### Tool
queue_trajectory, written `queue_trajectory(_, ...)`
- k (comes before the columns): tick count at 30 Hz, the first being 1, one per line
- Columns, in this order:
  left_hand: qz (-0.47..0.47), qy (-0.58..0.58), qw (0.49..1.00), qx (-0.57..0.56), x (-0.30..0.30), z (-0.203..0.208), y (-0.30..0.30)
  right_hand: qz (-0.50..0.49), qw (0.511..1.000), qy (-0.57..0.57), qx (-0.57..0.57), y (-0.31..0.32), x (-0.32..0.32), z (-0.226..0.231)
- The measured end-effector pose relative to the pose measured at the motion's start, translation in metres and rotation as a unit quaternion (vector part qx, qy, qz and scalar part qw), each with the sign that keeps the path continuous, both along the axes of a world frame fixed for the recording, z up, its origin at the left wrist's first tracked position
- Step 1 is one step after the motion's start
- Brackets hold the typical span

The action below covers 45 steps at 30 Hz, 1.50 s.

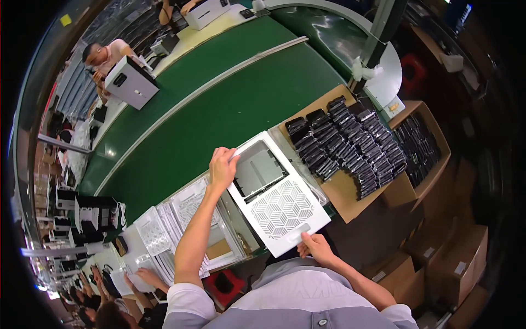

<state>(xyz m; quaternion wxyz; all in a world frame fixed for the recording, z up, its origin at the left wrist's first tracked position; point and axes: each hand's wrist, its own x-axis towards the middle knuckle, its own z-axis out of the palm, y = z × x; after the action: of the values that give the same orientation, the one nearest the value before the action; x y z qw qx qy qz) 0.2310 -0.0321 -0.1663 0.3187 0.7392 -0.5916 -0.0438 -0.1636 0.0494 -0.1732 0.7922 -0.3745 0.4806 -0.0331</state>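
From the camera on my head, I see my left hand (223,166) on the top left corner of a white flat panel with a cube pattern of little slots (281,211). Those fingers are bent and clamped on its edge, but the tips under it are hidden. My right hand (318,248) is clamped on the bottom right corner, thumb near the edge, and I can't see all the fingers below.

The panel is tilted in front of my tummy, with its low end by my grey and white shirt (307,290). Something grey shows in its big square hole, but I can't tell what.

My left arm covers part of the white patterned panels (153,236) lying beside it. On the right, shiny black packs (350,145) sit heaped on brown cardboard (342,200); I can't make out what's in them. Past the green belt (181,145), a pale grey boxy case (130,85) hides part of a co-worker (112,52). The people low on the left (112,313) are cut off.
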Motion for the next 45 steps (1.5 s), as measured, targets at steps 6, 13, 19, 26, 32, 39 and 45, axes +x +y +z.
queue_trajectory(6,-0.004,-0.024,0.999,0.028,0.02,-0.023,-0.006,-0.036,0.999,0.005,0.02,0.007,0.033,-0.006)
queue_trajectory(13,-0.021,-0.02,0.998,0.057,0.027,-0.03,-0.008,-0.009,0.999,0.018,0.031,0.009,0.038,-0.009)
queue_trajectory(19,0.0,-0.101,0.994,0.051,0.017,-0.035,-0.004,0.004,0.998,0.037,0.048,0.002,0.038,-0.003)
queue_trajectory(26,-0.096,-0.103,0.973,0.183,0.001,-0.004,-0.058,0.039,0.994,0.064,0.074,-0.005,0.035,-0.006)
queue_trajectory(32,-0.039,-0.08,0.958,0.272,-0.018,-0.025,-0.084,0.091,0.984,0.114,-0.099,-0.021,0.046,0.034)
queue_trajectory(39,-0.046,-0.133,0.95,0.278,-0.023,-0.041,-0.094,0.168,0.72,0.017,-0.673,-0.024,0.125,0.08)
queue_trajectory(45,-0.041,-0.128,0.956,0.26,-0.022,-0.038,-0.094,0.281,0.635,-0.035,-0.719,0.006,0.136,-0.01)
